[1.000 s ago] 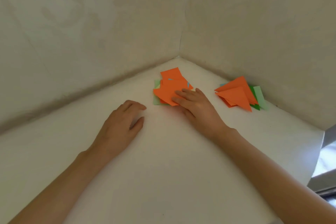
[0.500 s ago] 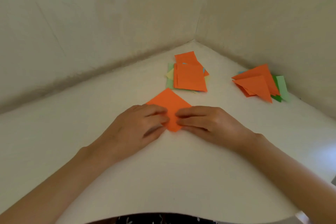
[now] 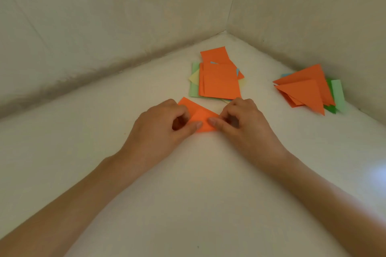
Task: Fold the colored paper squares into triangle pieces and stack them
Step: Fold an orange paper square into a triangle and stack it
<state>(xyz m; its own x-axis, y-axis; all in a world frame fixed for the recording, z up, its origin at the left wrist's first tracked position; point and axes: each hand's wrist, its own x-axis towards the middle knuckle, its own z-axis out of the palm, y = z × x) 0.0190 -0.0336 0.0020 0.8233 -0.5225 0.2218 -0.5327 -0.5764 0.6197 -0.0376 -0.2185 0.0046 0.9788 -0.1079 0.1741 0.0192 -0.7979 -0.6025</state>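
Orange paper pinched between hands, unfolded stack just behind.

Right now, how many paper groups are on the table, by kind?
Pile of unfolded squares: 1
Stack of folded triangles: 1
Orange sheet being folded, under both hands: 1
Total: 3

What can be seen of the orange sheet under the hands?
The orange sheet is thin matte paper, lying on the white table just in front of the stack of unfolded squares. Its near part is lifted in a fold. Left hand and right hand pinch it from either side, thumbs on top.
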